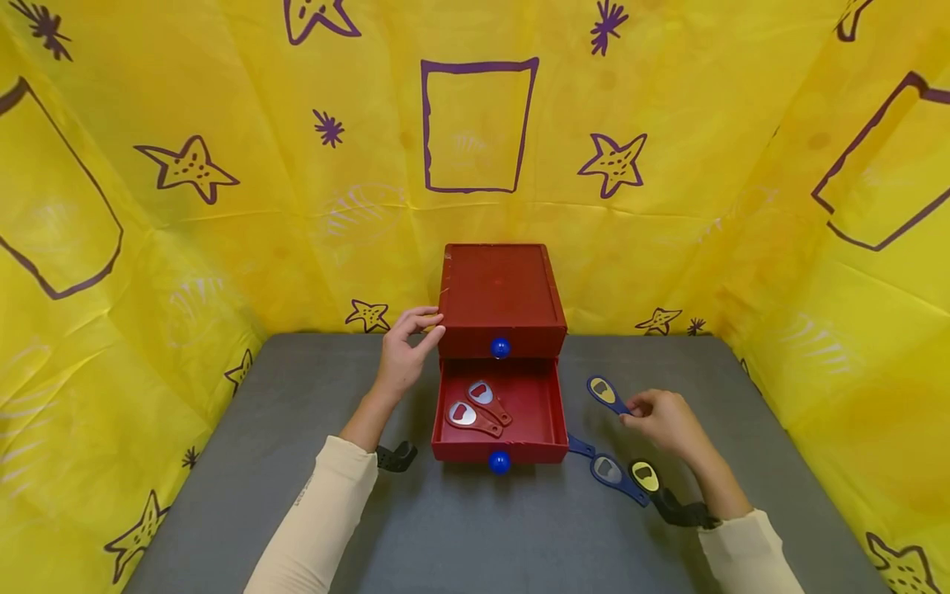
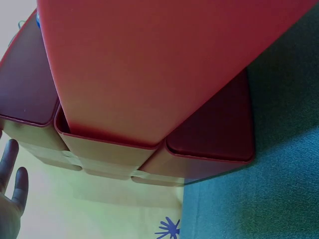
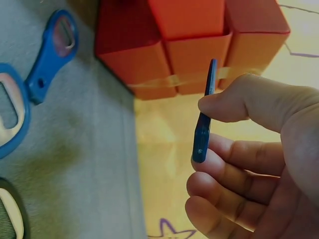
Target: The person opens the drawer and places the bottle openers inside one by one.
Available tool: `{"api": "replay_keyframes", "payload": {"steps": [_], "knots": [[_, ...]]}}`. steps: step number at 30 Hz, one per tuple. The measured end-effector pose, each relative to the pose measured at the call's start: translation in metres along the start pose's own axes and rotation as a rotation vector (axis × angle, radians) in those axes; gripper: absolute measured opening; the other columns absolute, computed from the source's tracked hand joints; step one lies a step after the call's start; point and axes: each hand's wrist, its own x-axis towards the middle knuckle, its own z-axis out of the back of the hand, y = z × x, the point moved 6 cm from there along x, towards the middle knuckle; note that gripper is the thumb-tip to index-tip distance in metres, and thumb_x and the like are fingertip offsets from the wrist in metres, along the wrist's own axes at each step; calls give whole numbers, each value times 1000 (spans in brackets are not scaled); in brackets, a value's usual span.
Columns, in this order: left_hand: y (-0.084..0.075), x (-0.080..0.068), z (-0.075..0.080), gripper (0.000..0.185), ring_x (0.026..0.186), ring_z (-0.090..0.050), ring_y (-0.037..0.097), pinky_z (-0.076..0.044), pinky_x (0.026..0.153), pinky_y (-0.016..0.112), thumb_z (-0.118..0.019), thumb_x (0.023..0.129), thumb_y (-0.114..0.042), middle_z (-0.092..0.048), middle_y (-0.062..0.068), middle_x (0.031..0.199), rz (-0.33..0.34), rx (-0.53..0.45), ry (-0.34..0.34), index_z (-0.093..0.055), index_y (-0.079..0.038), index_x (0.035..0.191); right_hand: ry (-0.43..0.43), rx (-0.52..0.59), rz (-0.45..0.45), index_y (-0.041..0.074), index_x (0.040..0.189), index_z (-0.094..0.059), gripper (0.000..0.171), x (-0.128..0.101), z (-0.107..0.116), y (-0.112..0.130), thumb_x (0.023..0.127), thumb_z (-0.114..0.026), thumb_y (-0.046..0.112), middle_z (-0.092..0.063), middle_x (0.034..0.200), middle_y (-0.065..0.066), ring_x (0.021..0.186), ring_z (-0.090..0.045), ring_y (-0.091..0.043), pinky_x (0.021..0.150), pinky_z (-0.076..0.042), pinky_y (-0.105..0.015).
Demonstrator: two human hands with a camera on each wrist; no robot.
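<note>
Above table point(image 1: 475, 528), opener point(image 1: 604, 393) in right grip point(image 1: 663, 419)

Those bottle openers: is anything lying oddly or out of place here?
Nothing looks damaged or spilled. Two red openers lie in the open lower drawer, while blue openers and a dark one lie loose on the grey table beside it. The right hand pinches another blue opener; the left hand touches the red box.

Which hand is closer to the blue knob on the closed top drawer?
Left. The left hand rests on the red box's front corner, just beside that knob. The right hand is farther off, pinching a blue bottle opener.
</note>
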Motion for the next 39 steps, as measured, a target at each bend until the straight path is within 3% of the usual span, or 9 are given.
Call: {"api": "replay_keyframes", "payload": {"steps": [4,8,13,18,22,28,33,39], "knots": [[0,0,0,25,110,-56,38,-44,90,56,-68,88,-2,-62,29,119,-10,-9,2,-68,11,109,-16,19,0,-1,89,-71,17,-1,8,7,82,-75,14,-68,77,-4,71,-60,-14,62,-48,-25],[0,0,0,25,113,-55,38,-45,90,54,-68,88,-2,-61,28,120,-9,1,8,-68,11,110,-41,29,12,-1,90,-71,16,-1,14,14,82,-75,13,-67,78,-4,72,-60,-14,62,-48,-24],[0,0,-1,25,111,-56,34,-47,90,42,-68,89,-3,-61,27,121,3,3,13,-68,10,110,-78,35,40,0,90,-71,15,-2,23,23,82,-76,12,-67,77,-4,70,-59,-13,62,-48,-23],[1,-1,-1,25,109,-56,27,-45,88,20,-68,89,-3,-62,27,121,2,0,8,-68,10,110,-100,59,67,0,88,-71,14,-2,29,35,81,-77,11,-67,77,-4,69,-59,-11,61,-48,-21],[1,-1,-1,24,108,-57,27,-43,87,14,-68,88,-2,-62,28,120,-9,-7,-2,-68,10,109,-114,77,93,1,87,-71,13,-1,31,44,80,-77,10,-66,77,-3,68,-59,-8,62,-49,-20],[1,0,-1,25,112,-56,36,-47,89,26,-68,88,-2,-62,28,120,-11,-10,4,-68,10,110,-142,75,147,3,84,-72,11,2,32,60,78,-78,9,-64,75,-1,67,-57,-7,62,-49,-20],[1,-1,0,24,112,-56,37,-47,88,25,-68,88,-1,-62,28,120,-16,-18,-3,-68,10,109,-129,78,170,4,83,-72,9,8,28,72,78,-77,8,-62,74,-1,67,-57,-10,62,-48,-20],[2,-1,0,24,111,-56,32,-46,92,53,-68,88,-1,-62,28,120,-8,-19,-5,-68,10,110,-76,84,193,3,83,-72,9,12,20,88,78,-76,8,-62,74,-2,67,-56,-11,61,-47,-21]]}}
